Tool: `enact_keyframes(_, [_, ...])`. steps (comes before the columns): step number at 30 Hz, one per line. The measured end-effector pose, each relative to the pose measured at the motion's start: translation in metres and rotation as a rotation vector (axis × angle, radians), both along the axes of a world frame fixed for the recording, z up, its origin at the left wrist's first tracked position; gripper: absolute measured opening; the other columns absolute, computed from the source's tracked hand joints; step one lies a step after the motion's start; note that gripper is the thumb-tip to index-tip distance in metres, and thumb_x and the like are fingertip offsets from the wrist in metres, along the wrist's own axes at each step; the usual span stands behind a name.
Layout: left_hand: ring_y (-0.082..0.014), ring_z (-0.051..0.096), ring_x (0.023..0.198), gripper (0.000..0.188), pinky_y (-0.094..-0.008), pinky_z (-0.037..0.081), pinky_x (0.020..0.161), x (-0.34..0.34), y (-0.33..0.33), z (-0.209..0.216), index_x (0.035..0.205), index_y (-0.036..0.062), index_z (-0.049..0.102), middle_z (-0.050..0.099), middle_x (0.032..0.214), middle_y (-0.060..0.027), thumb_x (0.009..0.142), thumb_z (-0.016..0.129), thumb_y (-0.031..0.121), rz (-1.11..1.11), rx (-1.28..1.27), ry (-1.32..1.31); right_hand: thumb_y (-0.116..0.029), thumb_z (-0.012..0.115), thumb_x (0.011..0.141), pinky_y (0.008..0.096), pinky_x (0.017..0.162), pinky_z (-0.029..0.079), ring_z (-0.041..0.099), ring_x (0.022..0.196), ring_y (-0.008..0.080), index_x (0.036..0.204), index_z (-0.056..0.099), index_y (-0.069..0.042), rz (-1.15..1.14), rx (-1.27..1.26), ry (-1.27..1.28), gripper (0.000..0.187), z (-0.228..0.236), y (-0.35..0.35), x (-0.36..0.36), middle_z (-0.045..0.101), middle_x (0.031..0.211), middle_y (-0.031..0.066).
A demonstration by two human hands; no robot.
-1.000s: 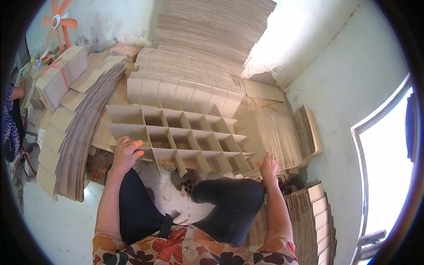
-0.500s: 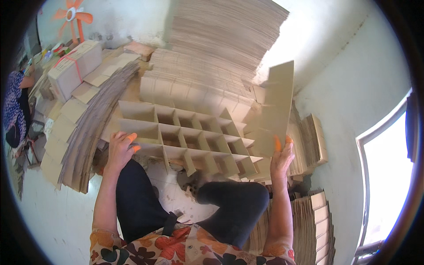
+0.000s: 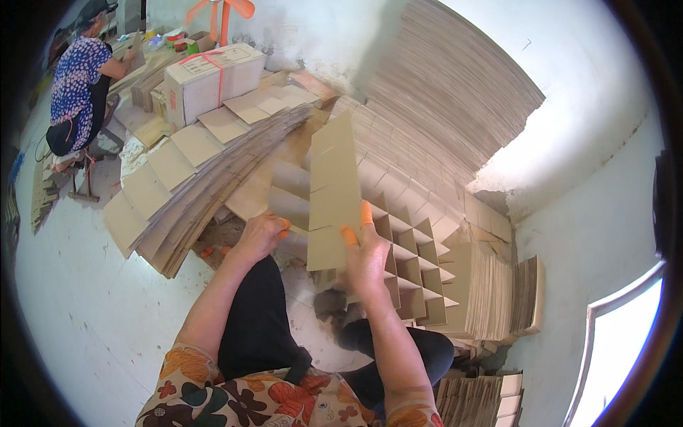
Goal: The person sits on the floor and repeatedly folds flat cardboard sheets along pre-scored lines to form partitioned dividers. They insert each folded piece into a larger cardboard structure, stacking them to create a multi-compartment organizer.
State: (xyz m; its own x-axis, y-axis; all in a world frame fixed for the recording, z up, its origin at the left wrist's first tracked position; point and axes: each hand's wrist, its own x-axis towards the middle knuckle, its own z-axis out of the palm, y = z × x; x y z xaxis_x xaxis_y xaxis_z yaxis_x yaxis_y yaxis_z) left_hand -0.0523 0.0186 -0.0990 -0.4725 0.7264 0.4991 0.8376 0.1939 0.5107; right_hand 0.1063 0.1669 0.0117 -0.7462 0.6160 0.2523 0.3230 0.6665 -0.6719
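A slotted cardboard strip (image 3: 333, 185) stands upright in my right hand (image 3: 368, 260), pinched near its lower end between fingers wearing orange finger covers. Behind and to the right of it is a cardboard divider grid (image 3: 409, 268) of crossed strips forming square cells. The raised strip hides part of this grid. My left hand (image 3: 262, 236), also with orange covers on its fingers, is closed at the grid's left end, gripping the edge of a strip there.
Fanned stacks of cardboard strips (image 3: 213, 139) lie at the left, beside a white box tied with red string (image 3: 213, 82). A tall cardboard pile (image 3: 448, 85) leans at the back wall, with more stacks (image 3: 491, 292) at right. Another person (image 3: 78, 92) sits far left.
My right hand has swung the cardboard strip leftward, over the divider grid. The view has turned left, bringing the other person and the white box further in. My left hand stays at the grid's left end.
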Motion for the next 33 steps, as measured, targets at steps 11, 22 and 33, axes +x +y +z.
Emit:
enact_keyframes(11, [-0.0315, 0.060, 0.076, 0.010, -0.0424, 0.049, 0.061, -0.001, 0.004, -0.003, 0.073, 0.0059, 0.058, 0.060, 0.071, -0.0128, 0.070, 0.068, 0.004, 0.019, 0.033, -0.040, -0.003, 0.060, 0.085, 0.0404, 0.052, 0.046, 0.058, 0.056, 0.0387, 0.114, 0.055, 0.008, 0.028, 0.104, 0.106, 0.031, -0.018, -0.017, -0.029, 0.056, 0.066, 0.0262])
enact_keyframes(22, [-0.0280, 0.061, 0.079, 0.019, -0.0386, 0.050, 0.068, -0.004, 0.004, -0.007, 0.084, 0.0063, 0.066, 0.063, 0.080, -0.0089, 0.067, 0.074, 0.004, 0.012, -0.014, -0.102, -0.004, 0.060, 0.084, 0.0455, 0.050, 0.048, 0.062, 0.055, 0.0388, 0.094, 0.059, 0.006, 0.058, 0.184, 0.050, 0.014, -0.009, -0.040, -0.026, 0.057, 0.061, 0.0255])
enact_keyframes(33, [-0.0296, 0.060, 0.079, 0.018, -0.0401, 0.049, 0.068, -0.005, 0.006, -0.007, 0.084, 0.0061, 0.066, 0.061, 0.077, -0.0108, 0.067, 0.074, 0.005, -0.005, 0.010, -0.103, -0.003, 0.056, 0.083, 0.0469, 0.054, 0.049, 0.062, 0.062, 0.0405, 0.127, 0.041, 0.013, 0.254, 0.295, -0.029, 0.050, -0.042, -0.016, -0.048, 0.061, 0.068, 0.0256])
